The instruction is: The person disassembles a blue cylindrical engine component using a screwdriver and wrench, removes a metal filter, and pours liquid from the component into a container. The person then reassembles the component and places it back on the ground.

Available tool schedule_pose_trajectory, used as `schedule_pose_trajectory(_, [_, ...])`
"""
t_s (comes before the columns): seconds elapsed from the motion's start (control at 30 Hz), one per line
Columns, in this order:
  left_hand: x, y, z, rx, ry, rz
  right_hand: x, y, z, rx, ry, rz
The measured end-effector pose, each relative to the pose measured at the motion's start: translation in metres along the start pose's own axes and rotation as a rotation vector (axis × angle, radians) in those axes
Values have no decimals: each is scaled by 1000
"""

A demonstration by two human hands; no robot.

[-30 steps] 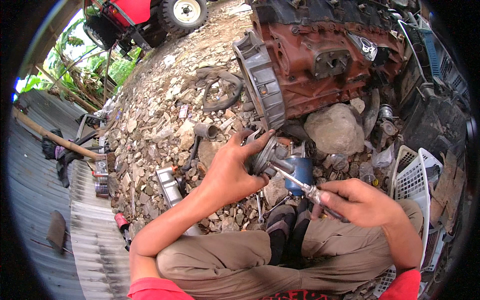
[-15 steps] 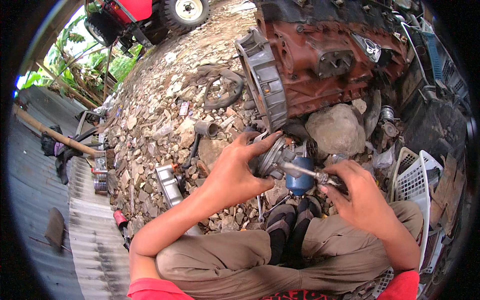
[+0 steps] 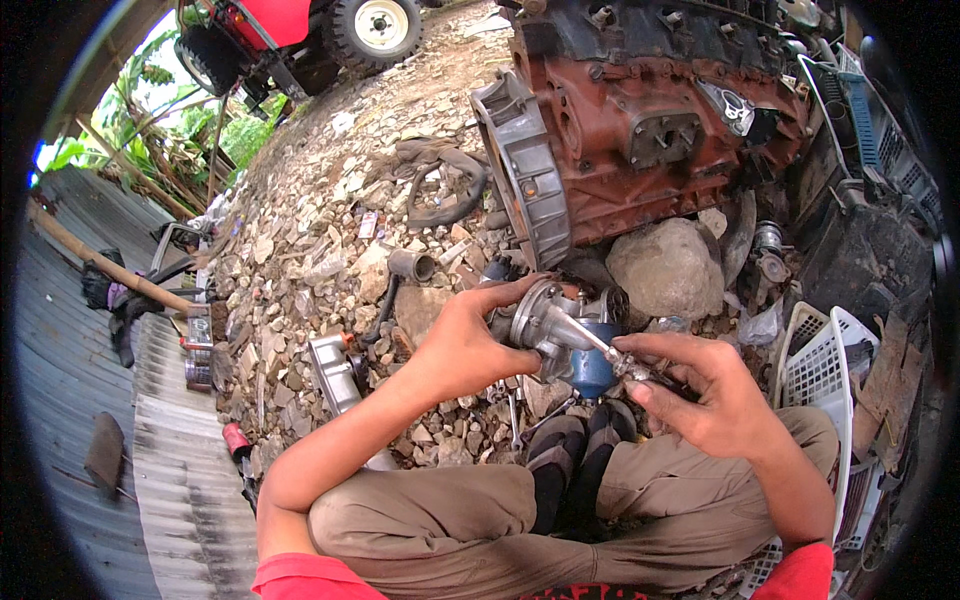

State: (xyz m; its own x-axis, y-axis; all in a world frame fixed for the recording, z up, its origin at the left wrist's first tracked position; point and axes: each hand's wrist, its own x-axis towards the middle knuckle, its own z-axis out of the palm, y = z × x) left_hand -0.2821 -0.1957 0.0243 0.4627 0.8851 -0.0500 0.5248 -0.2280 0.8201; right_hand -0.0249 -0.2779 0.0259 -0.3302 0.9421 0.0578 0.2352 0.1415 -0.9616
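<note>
My left hand (image 3: 470, 340) is closed round a flanged, round silver metal engine part (image 3: 545, 318), gripping it by its left side. A slim metal rod (image 3: 588, 338) juts from the middle of this part toward my right hand. At the rod's outer end, the fingers and thumb of my right hand (image 3: 695, 390) pinch a knobbly metal end piece (image 3: 630, 367). Something dark and thin lies along those fingers, too hidden to name. Just behind the rod is a blue canister-shaped filter (image 3: 594, 368) below a metal housing; whether it is joined to the held part I cannot tell.
A rust-red engine block (image 3: 620, 140) with a grey bell-shaped housing (image 3: 520, 165) stands ahead, beside a large rock (image 3: 667, 267). On the stony ground lie a silver metal casting (image 3: 335, 372) and a wrench (image 3: 515, 420). A white plastic basket (image 3: 830, 365) is at right.
The held part has turned, so its round face and rod point further down and to the right. My right hand has followed the rod's end slightly lower. The view has shifted slightly.
</note>
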Motion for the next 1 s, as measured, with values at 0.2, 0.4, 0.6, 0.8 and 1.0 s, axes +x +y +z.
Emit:
schedule_pose_trajectory(0.2, [-1, 10, -6, -107, -79, -38, 2, 0, 0, -232, 46, -178])
schedule_pose_trajectory(0.4, [-2, -3, -1, 1, 10, 55, 1, -2, 2, -248, 38, -158])
schedule_pose_trajectory(0.6, [-2, 7, -3, 74, -64, 32, -3, 0, 1, -74, -8, 47])
schedule_pose_trajectory(0.8, [-6, -3, 4, 334, 38, 98, -6, 10, 3, -22, -120, 187])
schedule_pose_trajectory(1.0, [-6, 3, 3, 384, 83, 141, -6, 5, 13, -291, 19, -55])
